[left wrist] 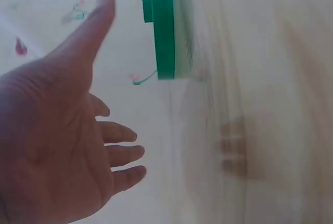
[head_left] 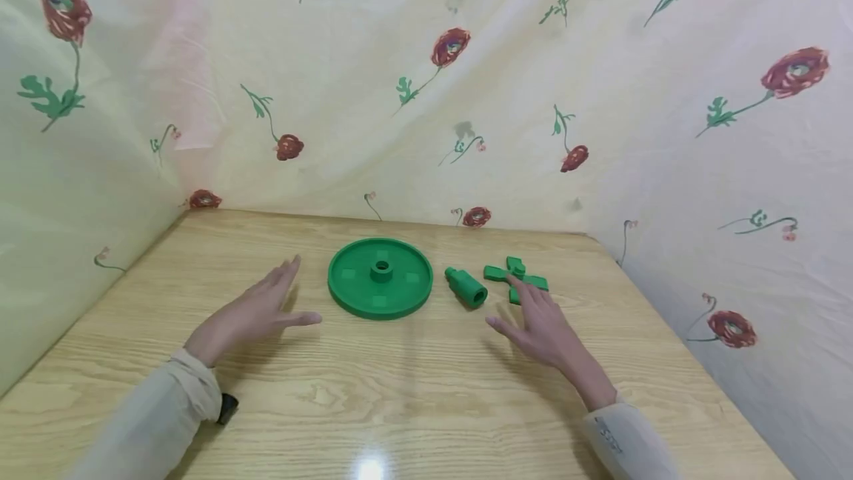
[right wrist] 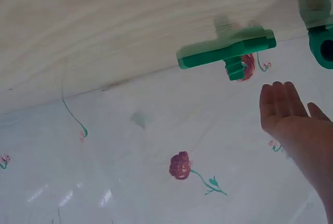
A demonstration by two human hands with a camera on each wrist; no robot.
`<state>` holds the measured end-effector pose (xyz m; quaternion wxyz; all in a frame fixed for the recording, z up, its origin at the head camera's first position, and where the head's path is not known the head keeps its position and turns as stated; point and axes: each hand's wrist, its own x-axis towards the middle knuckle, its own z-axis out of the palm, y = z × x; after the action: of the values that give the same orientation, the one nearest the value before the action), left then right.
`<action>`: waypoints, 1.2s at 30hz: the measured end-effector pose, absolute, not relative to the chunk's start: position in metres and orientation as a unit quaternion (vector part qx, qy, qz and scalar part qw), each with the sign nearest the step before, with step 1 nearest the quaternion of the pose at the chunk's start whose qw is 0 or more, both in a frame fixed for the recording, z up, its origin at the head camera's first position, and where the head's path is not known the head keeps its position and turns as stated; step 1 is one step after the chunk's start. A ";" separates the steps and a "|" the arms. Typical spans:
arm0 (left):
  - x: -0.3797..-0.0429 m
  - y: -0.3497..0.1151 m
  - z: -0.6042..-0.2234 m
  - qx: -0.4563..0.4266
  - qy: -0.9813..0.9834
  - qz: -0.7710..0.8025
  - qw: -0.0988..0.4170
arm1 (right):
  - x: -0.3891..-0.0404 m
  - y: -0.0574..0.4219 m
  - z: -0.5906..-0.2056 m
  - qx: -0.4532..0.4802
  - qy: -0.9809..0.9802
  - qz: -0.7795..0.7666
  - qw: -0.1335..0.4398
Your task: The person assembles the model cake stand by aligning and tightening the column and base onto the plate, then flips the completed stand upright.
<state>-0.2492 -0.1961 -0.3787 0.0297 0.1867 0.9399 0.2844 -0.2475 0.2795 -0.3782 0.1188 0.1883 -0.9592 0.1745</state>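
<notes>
A round green disc [head_left: 353, 289] with a raised rim and a hollow hub lies on the table. Left of it, my left hand [head_left: 256, 311] hovers with fingers extended and thumb apart, holding nothing. To the disc's right lies a green bottle-shaped piece [head_left: 464, 286], its hollow end towards me. Farther right is a green cross-shaped piece [head_left: 535, 282] with a central peg, partly covered in the head view by my right hand [head_left: 543, 324]. That hand holds nothing; the right wrist view shows its fingers straight and apart from the cross-shaped piece [right wrist: 223, 51].
The wooden table [head_left: 320, 398] meets a flowered cloth [head_left: 346, 117] at the back and both sides. A small black object [head_left: 228, 408] shows by the left sleeve [head_left: 156, 413].
</notes>
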 end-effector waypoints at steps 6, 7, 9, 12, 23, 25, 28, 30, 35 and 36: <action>-0.279 -0.191 -0.392 0.212 0.912 0.348 0.046 | -0.265 0.269 -0.382 0.195 -0.949 0.221 0.115; -0.282 -0.189 -0.394 0.213 0.910 0.353 0.044 | -0.268 0.267 -0.383 0.198 -0.947 0.227 0.115; -0.288 -0.187 -0.397 0.213 0.907 0.360 0.042 | -0.273 0.264 -0.386 0.201 -0.943 0.237 0.117; -0.296 -0.184 -0.401 0.206 0.903 0.375 0.043 | -0.279 0.260 -0.391 0.206 -0.940 0.244 0.119; -0.315 -0.172 -0.409 0.210 0.896 0.387 0.050 | -0.292 0.252 -0.397 0.190 -0.939 0.268 0.102; -0.318 -0.171 -0.410 0.213 0.898 0.383 0.048 | -0.293 0.252 -0.398 0.185 -0.940 0.271 0.097; -0.321 -0.169 -0.411 0.215 0.897 0.384 0.047 | -0.293 0.251 -0.398 0.176 -0.941 0.273 0.090; -0.323 -0.168 -0.412 0.219 0.895 0.386 0.049 | -0.294 0.250 -0.398 0.168 -0.943 0.274 0.086; -0.325 -0.167 -0.412 0.238 0.889 0.388 0.054 | -0.298 0.249 -0.399 0.156 -0.945 0.274 0.083; -0.325 -0.166 -0.412 0.240 0.888 0.389 0.056 | -0.299 0.249 -0.399 0.154 -0.945 0.275 0.082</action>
<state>-0.3251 -0.1660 -0.4117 0.0562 0.2396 0.8878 0.3889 -0.2986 0.2493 -0.3994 0.0825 0.1538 -0.9454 0.2754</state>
